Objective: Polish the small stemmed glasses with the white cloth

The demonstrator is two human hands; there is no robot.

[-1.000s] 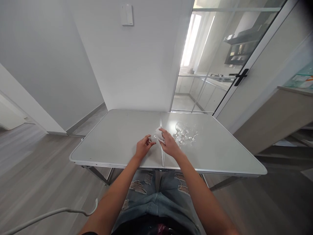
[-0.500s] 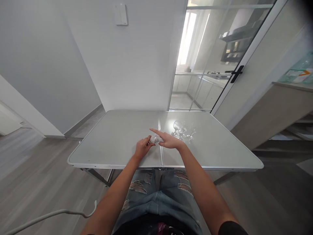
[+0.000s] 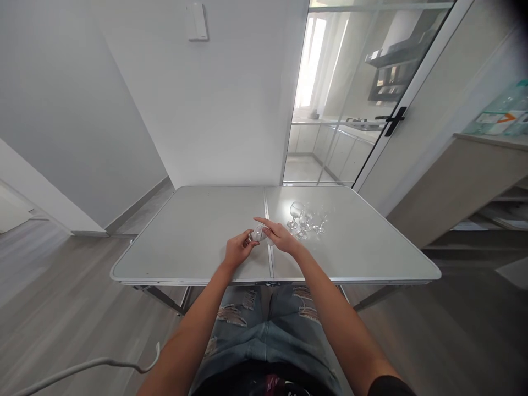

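My left hand is closed around one end of a small clear stemmed glass, which lies sideways just above the table. My right hand is at the glass's other end, index finger stretched past it and the other fingers bent at the bowl. A bit of thin white material, seemingly a cloth or tissue, shows under the right fingers; most of it is hidden. To the right of my hands, several clear stemmed glasses stand close together on the table.
The pale folding table has a metal rim and a centre seam. A white wall rises behind it, beside a glass door with a black handle. Bottles stand on a shelf at the right. A white cable hangs lower left.
My right hand has turned slightly on the glass, its fingers now more bent around the bowl. The left hand keeps its hold. The whole view has shifted slightly.
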